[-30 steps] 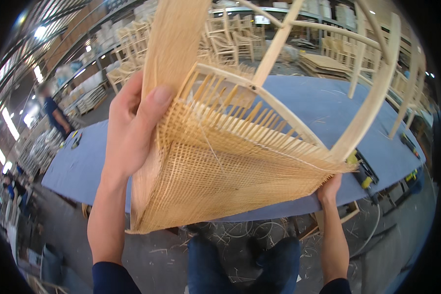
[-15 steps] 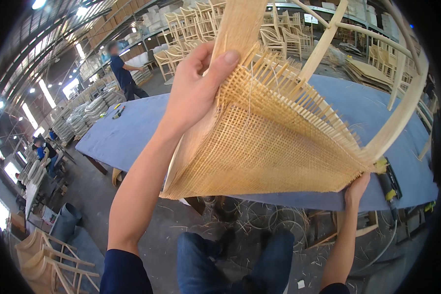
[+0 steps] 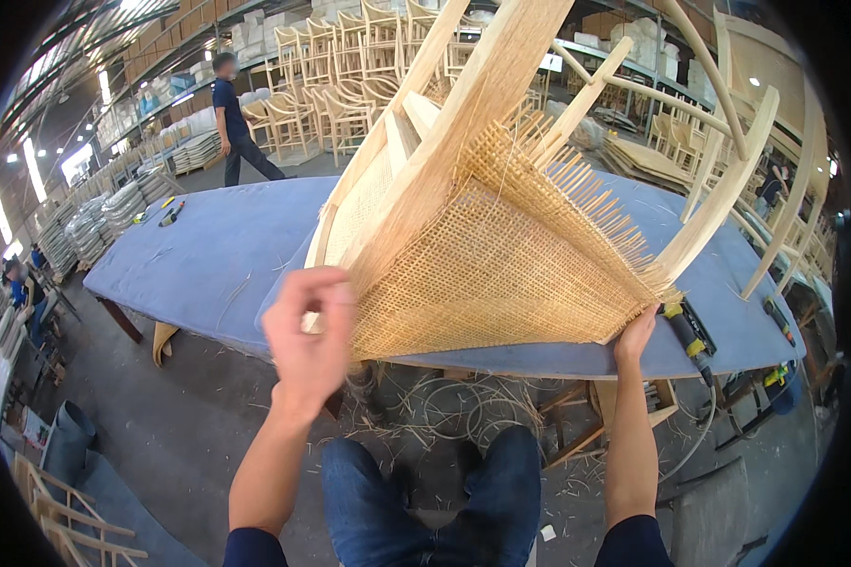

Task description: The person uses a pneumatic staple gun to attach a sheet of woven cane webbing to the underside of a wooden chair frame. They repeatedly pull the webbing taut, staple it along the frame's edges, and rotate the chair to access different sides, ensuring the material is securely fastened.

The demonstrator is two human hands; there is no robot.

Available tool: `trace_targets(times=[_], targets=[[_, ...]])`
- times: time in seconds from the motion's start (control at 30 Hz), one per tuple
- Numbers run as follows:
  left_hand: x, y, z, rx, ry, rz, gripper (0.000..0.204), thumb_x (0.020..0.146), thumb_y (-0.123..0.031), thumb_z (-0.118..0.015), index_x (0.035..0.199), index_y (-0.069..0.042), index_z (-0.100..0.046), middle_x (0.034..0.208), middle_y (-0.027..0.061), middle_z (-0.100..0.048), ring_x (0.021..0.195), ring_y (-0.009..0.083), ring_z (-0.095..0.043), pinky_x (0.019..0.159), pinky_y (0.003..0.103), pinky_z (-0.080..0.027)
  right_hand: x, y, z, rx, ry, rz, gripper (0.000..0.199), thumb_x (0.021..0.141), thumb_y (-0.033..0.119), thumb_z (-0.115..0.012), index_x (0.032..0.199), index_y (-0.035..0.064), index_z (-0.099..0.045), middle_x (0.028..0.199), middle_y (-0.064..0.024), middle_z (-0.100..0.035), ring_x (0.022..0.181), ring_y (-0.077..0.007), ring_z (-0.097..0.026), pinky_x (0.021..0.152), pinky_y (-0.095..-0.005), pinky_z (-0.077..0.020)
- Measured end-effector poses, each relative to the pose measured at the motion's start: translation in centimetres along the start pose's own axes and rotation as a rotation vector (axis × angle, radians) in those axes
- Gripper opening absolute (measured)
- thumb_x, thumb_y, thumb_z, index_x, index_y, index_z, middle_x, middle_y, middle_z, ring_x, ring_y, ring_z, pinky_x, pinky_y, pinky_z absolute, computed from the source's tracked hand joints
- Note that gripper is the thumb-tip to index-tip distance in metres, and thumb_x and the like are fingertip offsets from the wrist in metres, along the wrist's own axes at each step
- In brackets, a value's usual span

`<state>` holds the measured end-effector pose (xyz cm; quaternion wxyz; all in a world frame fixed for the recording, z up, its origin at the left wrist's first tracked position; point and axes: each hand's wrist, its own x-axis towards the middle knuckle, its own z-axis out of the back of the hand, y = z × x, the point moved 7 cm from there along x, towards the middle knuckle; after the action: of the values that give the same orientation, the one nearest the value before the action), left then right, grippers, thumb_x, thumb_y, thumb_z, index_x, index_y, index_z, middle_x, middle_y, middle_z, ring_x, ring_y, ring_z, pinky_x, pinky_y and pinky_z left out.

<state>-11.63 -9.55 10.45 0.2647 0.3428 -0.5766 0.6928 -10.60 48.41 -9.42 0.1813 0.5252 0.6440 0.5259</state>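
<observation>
Currently, I see the cane sheet (image 3: 501,274) on a chair frame (image 3: 452,156), over the near edge of the blue table (image 3: 217,246). Toward that edge's right, the right hand (image 3: 635,333) grips the sheet's corner, fingers partly hidden; toward its left, the left hand (image 3: 312,335) is half curled, blurred; I cannot tell whether it holds anything. Markings on the power tool (image 3: 690,335) at the table's right are too small to read.

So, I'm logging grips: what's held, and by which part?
Right hand: woven cane sheet, by its lower right corner. Left hand: blurred, cannot be told.
</observation>
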Motion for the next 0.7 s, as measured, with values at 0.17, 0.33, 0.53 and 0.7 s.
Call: trace_targets(times=[0.17, 0.33, 0.53, 0.7], targets=[[3.8, -7.7, -8.3, 0.445, 0.186, -0.359, 0.023, 0.086, -0.022, -0.078, 0.099, -0.007, -0.067, 0.071, 0.0047, -0.067, 0.066, 0.0217, -0.068, 0.062, 0.034, -0.054, -0.2, 0.8, -0.1, -0.027, 0.041, 0.007, 0.068, 0.112, 0.050, -0.033, 0.139, -0.0099, -0.051, 0.135, -0.0166, -0.061, 0.119, -0.0256, -0.059, 0.102, -0.0354, -0.0449], [8.2, -10.1, -11.4, 0.659, 0.030, -0.708, 0.030, 0.083, -0.029, -0.080, 0.102, -0.010, -0.066, 0.070, 0.0049, -0.066, 0.068, 0.0238, -0.066, 0.065, 0.038, -0.051, -0.3, 0.7, -0.7, 0.110, 0.052, 0.012, 0.065, 0.113, 0.047, -0.031, 0.139, -0.0088, -0.051, 0.135, -0.0157, -0.061, 0.119, -0.0252, -0.060, 0.101, -0.0365, -0.0464], [9.8, -10.3, -13.1, 0.682, 0.191, -0.764, 0.019, 0.088, -0.025, -0.076, 0.094, -0.009, -0.068, 0.073, 0.0044, -0.068, 0.069, 0.0219, -0.067, 0.064, 0.037, -0.051, 0.2, -0.7, 0.4, 0.025, -0.051, -0.028, 0.063, 0.113, 0.045, -0.030, 0.140, -0.0074, -0.051, 0.133, -0.0144, -0.062, 0.116, -0.0241, -0.060, 0.102, -0.0359, -0.0453], [13.3, -12.5, -10.1, 0.635, 0.037, -0.680, 0.011, 0.095, -0.018, -0.069, 0.095, -0.006, -0.067, 0.078, 0.0051, -0.071, 0.064, 0.0142, -0.067, 0.056, 0.029, -0.050, 0.2, -0.3, -0.3, 0.098, 0.125, -0.005, 0.063, 0.113, 0.046, -0.030, 0.143, -0.0072, -0.048, 0.138, -0.0152, -0.058, 0.121, -0.0242, -0.057, 0.104, -0.0361, -0.0439]])
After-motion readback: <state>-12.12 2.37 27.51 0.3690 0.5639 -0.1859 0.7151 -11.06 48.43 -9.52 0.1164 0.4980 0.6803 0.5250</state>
